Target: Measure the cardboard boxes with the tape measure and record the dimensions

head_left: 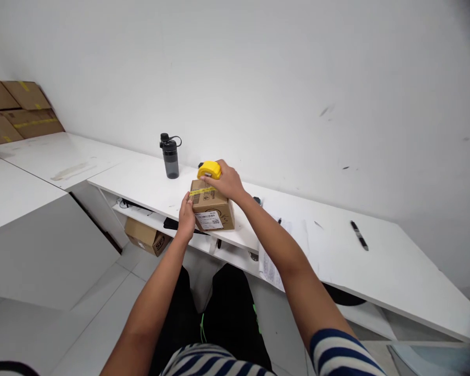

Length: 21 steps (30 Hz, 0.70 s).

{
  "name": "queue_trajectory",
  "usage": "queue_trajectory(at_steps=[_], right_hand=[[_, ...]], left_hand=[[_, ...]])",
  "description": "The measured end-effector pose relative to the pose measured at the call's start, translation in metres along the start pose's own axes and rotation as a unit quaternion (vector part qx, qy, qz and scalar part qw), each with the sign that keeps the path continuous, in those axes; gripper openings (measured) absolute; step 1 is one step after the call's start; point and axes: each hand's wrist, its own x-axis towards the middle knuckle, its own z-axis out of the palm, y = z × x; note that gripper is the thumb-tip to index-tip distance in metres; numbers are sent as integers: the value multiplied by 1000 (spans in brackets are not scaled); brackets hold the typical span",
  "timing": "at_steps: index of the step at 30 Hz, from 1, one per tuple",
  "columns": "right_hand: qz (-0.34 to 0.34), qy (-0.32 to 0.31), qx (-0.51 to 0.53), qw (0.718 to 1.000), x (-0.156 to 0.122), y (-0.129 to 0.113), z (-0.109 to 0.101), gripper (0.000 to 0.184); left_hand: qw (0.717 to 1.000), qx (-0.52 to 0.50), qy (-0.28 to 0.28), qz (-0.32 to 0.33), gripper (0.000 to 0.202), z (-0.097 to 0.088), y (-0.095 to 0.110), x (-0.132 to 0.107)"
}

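A small brown cardboard box [226,222] with a white label on its front sits near the front edge of the white desk [399,271]. My left hand [186,216] grips the left side of this box, its fingers along the upper left edge. In my right hand [229,181] is a yellow tape measure [209,169], held just above the back of the box top. A yellow strip [201,191] crosses the top; I cannot tell whether it is packing tape or the measure's blade.
Behind the box to the left stands a dark water bottle [171,159]. Papers [290,240] lie under my right forearm, and a black pen [359,235] farther right. Several taped cartons [31,117] are stacked far left. Another carton [144,236] is below the desk's shelf.
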Motion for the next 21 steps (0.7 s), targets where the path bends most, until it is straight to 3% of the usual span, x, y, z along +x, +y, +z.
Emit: queue_trajectory(at_steps=[3, 5, 8, 11, 14, 16, 21], right_hand=[[51, 46, 8, 998, 0, 0, -11, 50], [79, 44, -18, 996, 2, 1, -11, 49], [100, 36, -74, 992, 5, 6, -3, 48], [111, 44, -100, 988, 6, 14, 8, 52], [103, 42, -100, 989, 5, 21, 18, 63], [85, 39, -87, 992, 5, 23, 24, 67], [27, 32, -55, 998, 7, 24, 34, 59]], left_hand=[[999, 28, 13, 20, 56, 1, -2, 0], [992, 100, 19, 75, 57, 10, 0, -3], [963, 192, -10, 187, 46, 30, 5, -9], [943, 238, -28, 229, 39, 45, 10, -16], [925, 294, -21, 239, 40, 46, 16, -23], [907, 326, -44, 263, 44, 45, 20, -27], [875, 376, -82, 294, 56, 45, 19, -33]])
